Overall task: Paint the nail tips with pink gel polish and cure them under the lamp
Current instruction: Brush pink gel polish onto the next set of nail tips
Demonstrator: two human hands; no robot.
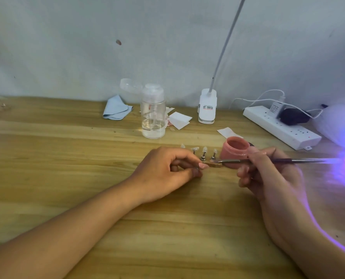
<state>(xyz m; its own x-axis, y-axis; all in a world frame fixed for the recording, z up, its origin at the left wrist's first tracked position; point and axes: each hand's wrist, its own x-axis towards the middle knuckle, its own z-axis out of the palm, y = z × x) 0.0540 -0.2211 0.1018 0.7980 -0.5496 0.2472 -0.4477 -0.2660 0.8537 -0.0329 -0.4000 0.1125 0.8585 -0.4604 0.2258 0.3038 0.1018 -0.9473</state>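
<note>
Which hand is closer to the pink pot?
Right. The right hand, holding the brush, is just in front of the pink pot. The left hand, pinching a nail tip, is farther off to its left.

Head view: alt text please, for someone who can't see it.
The right hand holds a brush to a nail tip pinched in the left hand, beside an open pink gel jar. More tips stand behind; the curing lamp glows violet.

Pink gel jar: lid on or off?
Off. The pink gel jar stands upright, its round mouth uncovered and its inside visible.
</note>
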